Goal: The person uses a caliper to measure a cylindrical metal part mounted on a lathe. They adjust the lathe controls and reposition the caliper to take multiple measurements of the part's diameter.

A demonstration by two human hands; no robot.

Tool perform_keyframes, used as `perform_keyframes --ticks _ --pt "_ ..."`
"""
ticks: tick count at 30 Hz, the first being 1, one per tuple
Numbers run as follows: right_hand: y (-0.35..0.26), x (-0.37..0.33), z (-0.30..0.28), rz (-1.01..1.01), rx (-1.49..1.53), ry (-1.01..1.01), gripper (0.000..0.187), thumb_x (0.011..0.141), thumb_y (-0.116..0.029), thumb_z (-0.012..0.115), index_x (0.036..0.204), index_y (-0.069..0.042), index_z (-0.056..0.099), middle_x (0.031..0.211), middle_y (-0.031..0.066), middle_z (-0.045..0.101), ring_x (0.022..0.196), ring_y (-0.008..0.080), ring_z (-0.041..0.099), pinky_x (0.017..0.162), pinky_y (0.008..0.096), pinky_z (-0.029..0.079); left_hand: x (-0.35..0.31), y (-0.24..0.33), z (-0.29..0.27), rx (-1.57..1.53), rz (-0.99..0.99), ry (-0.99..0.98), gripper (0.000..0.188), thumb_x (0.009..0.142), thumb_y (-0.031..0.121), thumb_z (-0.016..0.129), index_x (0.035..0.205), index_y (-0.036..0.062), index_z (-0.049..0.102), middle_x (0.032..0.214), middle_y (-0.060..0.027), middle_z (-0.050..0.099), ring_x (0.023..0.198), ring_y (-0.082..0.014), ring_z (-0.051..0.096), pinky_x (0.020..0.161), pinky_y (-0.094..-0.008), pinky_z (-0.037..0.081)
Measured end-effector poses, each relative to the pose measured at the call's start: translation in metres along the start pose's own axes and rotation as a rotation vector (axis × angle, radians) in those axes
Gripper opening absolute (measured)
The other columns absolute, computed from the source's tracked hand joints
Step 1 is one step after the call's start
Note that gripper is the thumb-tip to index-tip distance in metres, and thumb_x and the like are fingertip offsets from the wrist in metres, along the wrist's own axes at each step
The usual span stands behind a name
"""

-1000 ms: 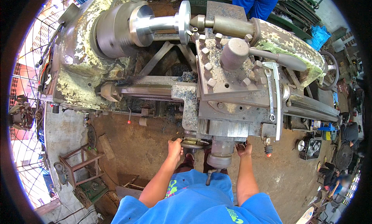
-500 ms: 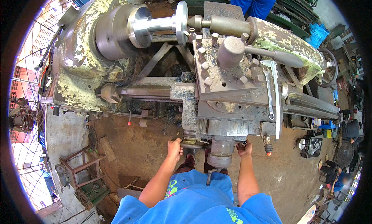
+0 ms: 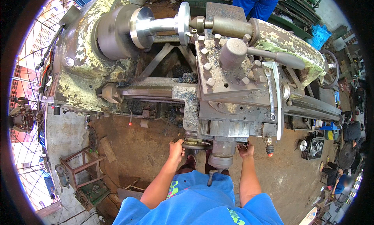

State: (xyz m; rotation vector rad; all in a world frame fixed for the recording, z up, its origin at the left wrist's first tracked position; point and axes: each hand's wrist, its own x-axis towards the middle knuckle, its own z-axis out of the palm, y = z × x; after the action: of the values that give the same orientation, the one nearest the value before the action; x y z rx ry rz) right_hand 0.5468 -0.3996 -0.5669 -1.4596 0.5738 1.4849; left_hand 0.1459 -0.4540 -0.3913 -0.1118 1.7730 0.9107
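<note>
I stand at a metal lathe. My left hand (image 3: 177,150) is closed around the left rim of a metal handwheel (image 3: 199,147) below the carriage. My right hand (image 3: 245,150) has its fingers curled up under the carriage's front edge, at a small dark part mostly hidden. Between my hands juts the round cross-slide dial (image 3: 220,161) with a crank handle (image 3: 210,179). At the upper left, a shiny flanged workpiece (image 3: 163,25) sits between the motion-blurred chuck (image 3: 117,32) and the tailstock centre (image 3: 198,24). The tool post (image 3: 230,65) stands close to its right flange.
A combination wrench (image 3: 270,94) and a caliper (image 3: 278,102) lie on the carriage's right side. Metal chips (image 3: 191,108) cover the slide. A wooden frame (image 3: 83,166) stands at lower left. Someone in blue trousers (image 3: 255,5) stands behind the lathe; another person (image 3: 343,182) is at far right.
</note>
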Motion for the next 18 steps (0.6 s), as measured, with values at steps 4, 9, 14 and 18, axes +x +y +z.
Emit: perform_keyframes --ticks 4,9,14,18 --pt "0.0001 0.0012 -0.0014 0.004 0.004 -0.019 0.028 0.097 -0.040 0.058 0.096 -0.013 0.049 0.097 0.0102 0.050 0.095 0.0302 0.051 0.088 0.0501 0.048 0.0062 -0.0014 -0.0030 0.002 -0.029 -0.030 0.025 0.087 0.022 0.061 0.080 0.0011 0.050 0.062 -0.0065 0.047 0.042 -0.0141 0.041 0.036 -0.0308 0.030" --pt "-0.0008 0.0012 -0.0030 0.001 -0.017 -0.047 0.027 0.098 -0.039 0.057 0.095 -0.013 0.050 0.093 0.0096 0.051 0.090 0.0288 0.053 0.086 0.0495 0.049 0.0072 -0.0016 -0.0031 -0.041 -0.032 -0.022 0.026 0.087 0.019 0.060 0.074 -0.0013 0.050 0.059 -0.0068 0.048 0.040 -0.0148 0.043 0.034 -0.0310 0.031" --pt "-0.0015 0.0012 -0.0010 0.012 0.026 0.024 0.025 0.099 -0.038 0.056 0.094 -0.013 0.050 0.087 0.0091 0.050 0.084 0.0285 0.053 0.086 0.0505 0.050 0.0073 -0.0002 -0.0031 -0.039 -0.053 -0.014 0.026 0.087 0.018 0.059 0.073 -0.0008 0.049 0.060 -0.0068 0.048 0.041 -0.0151 0.043 0.035 -0.0312 0.030" --pt "0.0004 -0.0027 0.0003 -0.007 0.016 0.016 0.033 0.099 -0.044 0.053 0.094 -0.012 0.050 0.084 0.0098 0.052 0.079 0.0282 0.054 0.082 0.0500 0.051 0.0078 0.0012 -0.0037 -0.056 -0.059 -0.020 0.026 0.087 0.018 0.059 0.071 -0.0006 0.049 0.060 -0.0076 0.048 0.041 -0.0156 0.043 0.035 -0.0313 0.030"
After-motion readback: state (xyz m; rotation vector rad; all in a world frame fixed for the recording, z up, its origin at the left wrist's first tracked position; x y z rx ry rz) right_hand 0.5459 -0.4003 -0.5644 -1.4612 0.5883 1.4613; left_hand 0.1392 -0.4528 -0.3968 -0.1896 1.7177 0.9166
